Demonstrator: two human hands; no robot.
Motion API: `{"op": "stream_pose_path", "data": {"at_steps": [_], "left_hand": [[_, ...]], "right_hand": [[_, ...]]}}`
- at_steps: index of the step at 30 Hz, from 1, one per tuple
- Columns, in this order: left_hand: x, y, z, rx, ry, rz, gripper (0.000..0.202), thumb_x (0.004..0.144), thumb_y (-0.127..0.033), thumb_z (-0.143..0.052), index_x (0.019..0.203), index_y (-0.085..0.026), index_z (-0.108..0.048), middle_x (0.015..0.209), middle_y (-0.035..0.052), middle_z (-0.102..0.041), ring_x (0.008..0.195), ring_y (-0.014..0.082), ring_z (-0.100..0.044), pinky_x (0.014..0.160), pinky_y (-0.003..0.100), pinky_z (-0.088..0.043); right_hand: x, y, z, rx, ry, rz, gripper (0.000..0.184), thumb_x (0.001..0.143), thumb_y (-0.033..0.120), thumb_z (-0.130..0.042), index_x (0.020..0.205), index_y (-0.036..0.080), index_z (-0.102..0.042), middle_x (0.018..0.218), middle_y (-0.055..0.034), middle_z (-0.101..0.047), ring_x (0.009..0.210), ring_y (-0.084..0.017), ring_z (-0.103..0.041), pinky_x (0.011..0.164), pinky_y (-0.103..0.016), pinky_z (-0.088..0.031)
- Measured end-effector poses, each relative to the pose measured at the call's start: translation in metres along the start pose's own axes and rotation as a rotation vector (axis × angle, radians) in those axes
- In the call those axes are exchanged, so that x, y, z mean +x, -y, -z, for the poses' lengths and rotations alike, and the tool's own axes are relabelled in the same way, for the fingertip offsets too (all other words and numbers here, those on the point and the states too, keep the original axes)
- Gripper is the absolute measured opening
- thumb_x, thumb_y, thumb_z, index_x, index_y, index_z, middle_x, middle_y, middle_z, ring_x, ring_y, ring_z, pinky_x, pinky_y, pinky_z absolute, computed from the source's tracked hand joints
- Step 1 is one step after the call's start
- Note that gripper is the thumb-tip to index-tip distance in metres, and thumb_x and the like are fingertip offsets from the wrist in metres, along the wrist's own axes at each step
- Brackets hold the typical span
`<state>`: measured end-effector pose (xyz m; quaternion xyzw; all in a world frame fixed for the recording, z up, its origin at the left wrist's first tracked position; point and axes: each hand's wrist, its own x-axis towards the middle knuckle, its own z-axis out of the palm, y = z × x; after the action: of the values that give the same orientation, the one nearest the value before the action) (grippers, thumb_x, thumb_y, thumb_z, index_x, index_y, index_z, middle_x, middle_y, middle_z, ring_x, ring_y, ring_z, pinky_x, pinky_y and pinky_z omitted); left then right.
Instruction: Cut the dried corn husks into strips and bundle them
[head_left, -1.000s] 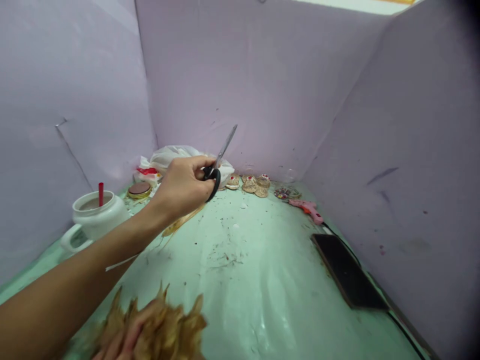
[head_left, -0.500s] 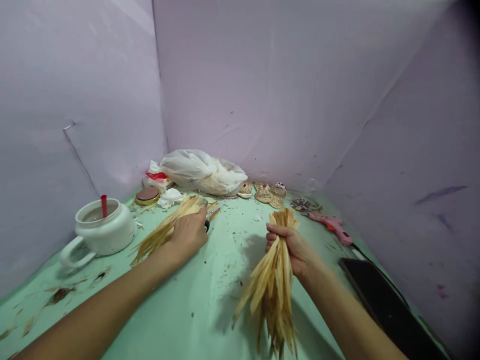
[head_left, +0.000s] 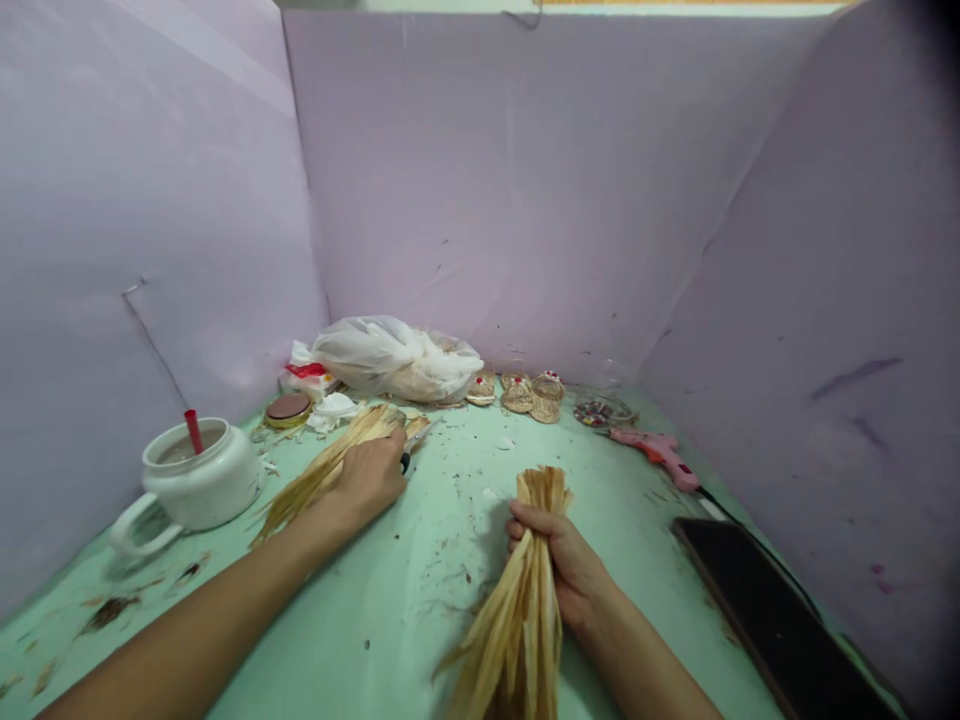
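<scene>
On the pale green bench, at the left, a white pot with a loop handle toward the near side and a red stick tilted inside. Farther back on the left, a round tin with a brownish lid, just beside a white crumpled piece; behind these, a red-and-white packet. At the far side, a translucent plastic bag, then to its right small woven pieces with red dots, and colourful beads. On the right, a pink glue gun with a dark cord; nearer, a dark flat slab. At left, far and right, lilac walls.
</scene>
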<state>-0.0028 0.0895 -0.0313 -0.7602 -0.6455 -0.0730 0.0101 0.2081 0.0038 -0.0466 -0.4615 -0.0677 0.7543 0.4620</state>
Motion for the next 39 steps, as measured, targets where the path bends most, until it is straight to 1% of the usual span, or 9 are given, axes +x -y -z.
{"op": "stream_pose_path", "data": {"at_steps": [3,5,9,13,22,28,32,36,39], "left_hand": [[0.004,-0.001,0.011,-0.206,-0.14,0.091,0.033,0.069,-0.018,-0.047,0.099,-0.02,-0.058,0.079,0.0087,-0.066,0.072,0.0246,-0.061,0.057,0.029,-0.038],[0.002,-0.003,0.022,-0.591,-0.178,0.207,0.029,0.064,-0.019,-0.052,0.092,-0.02,-0.058,0.071,0.0041,-0.062,0.063,0.0186,-0.058,0.051,0.024,-0.036],[-0.022,-0.016,0.034,-1.396,0.107,0.368,0.044,0.05,-0.017,-0.063,0.093,-0.018,-0.052,0.05,-0.0072,-0.047,0.039,0.007,-0.039,0.037,0.017,-0.019],[-0.061,-0.04,0.024,-1.722,0.336,0.443,0.055,0.045,-0.016,-0.069,0.095,-0.018,-0.047,0.058,-0.006,-0.055,0.044,0.0066,-0.046,0.041,0.016,-0.03],[-0.083,-0.064,0.009,-1.581,0.345,0.288,0.043,0.044,-0.015,-0.066,0.084,-0.014,-0.051,0.047,-0.0063,-0.054,0.04,0.0055,-0.041,0.041,0.017,-0.029],[-0.074,-0.05,0.002,-1.457,0.357,0.374,0.035,0.044,-0.013,-0.057,0.079,-0.016,-0.05,0.037,-0.0087,-0.048,0.033,0.0063,-0.036,0.037,0.018,-0.023],[-0.068,-0.033,-0.001,-1.256,0.233,0.379,0.029,0.051,-0.015,-0.056,0.08,-0.017,-0.053,0.04,-0.0069,-0.048,0.035,0.0091,-0.04,0.039,0.019,-0.027],[-0.066,-0.021,0.002,-1.079,0.119,0.182,0.024,0.059,-0.026,-0.062,0.081,-0.019,-0.055,0.05,-0.0046,-0.053,0.045,0.0119,-0.048,0.042,0.021,-0.032],[-0.07,-0.021,0.011,-1.169,0.274,0.032,0.029,0.064,-0.036,-0.062,0.085,-0.018,-0.053,0.054,-0.0038,-0.054,0.045,0.0107,-0.047,0.044,0.021,-0.034]], "right_hand": [[-0.003,0.0,0.0,0.003,-0.007,0.013,0.028,0.075,0.022,-0.058,0.05,0.016,-0.049,0.036,0.0028,-0.049,0.03,-0.007,-0.044,0.035,-0.019,-0.038],[-0.005,0.0,-0.001,-0.004,0.003,0.038,0.022,0.072,0.02,-0.061,0.052,0.015,-0.052,0.038,0.0027,-0.051,0.031,-0.007,-0.045,0.036,-0.019,-0.039],[-0.007,-0.004,-0.003,0.007,0.056,0.164,0.016,0.056,0.013,-0.074,0.064,0.013,-0.06,0.054,0.0001,-0.063,0.045,-0.01,-0.057,0.046,-0.021,-0.047],[-0.009,-0.011,-0.006,0.017,0.048,0.23,0.03,0.045,0.014,-0.079,0.069,0.011,-0.063,0.064,-0.0036,-0.067,0.058,-0.014,-0.062,0.051,-0.022,-0.049],[-0.009,-0.015,-0.009,-0.008,0.051,0.229,0.031,0.046,0.016,-0.074,0.075,0.011,-0.063,0.06,-0.0056,-0.067,0.052,-0.021,-0.062,0.06,-0.037,-0.051],[-0.012,-0.002,-0.004,-0.019,-0.042,0.299,0.027,0.047,0.013,-0.073,0.072,0.014,-0.064,0.057,-0.0027,-0.067,0.051,-0.019,-0.062,0.058,-0.033,-0.05],[-0.013,0.006,0.0,-0.072,-0.035,0.285,0.025,0.047,0.014,-0.073,0.07,0.015,-0.063,0.053,-0.0006,-0.064,0.046,-0.017,-0.058,0.05,-0.029,-0.048],[-0.015,0.008,0.003,-0.142,0.004,0.313,0.026,0.047,0.016,-0.076,0.069,0.015,-0.063,0.054,0.0003,-0.063,0.048,-0.015,-0.058,0.051,-0.026,-0.047],[-0.02,0.008,0.002,-0.237,0.026,0.349,0.031,0.045,0.019,-0.077,0.072,0.015,-0.064,0.055,0.001,-0.062,0.048,-0.013,-0.056,0.05,-0.024,-0.045]]}}
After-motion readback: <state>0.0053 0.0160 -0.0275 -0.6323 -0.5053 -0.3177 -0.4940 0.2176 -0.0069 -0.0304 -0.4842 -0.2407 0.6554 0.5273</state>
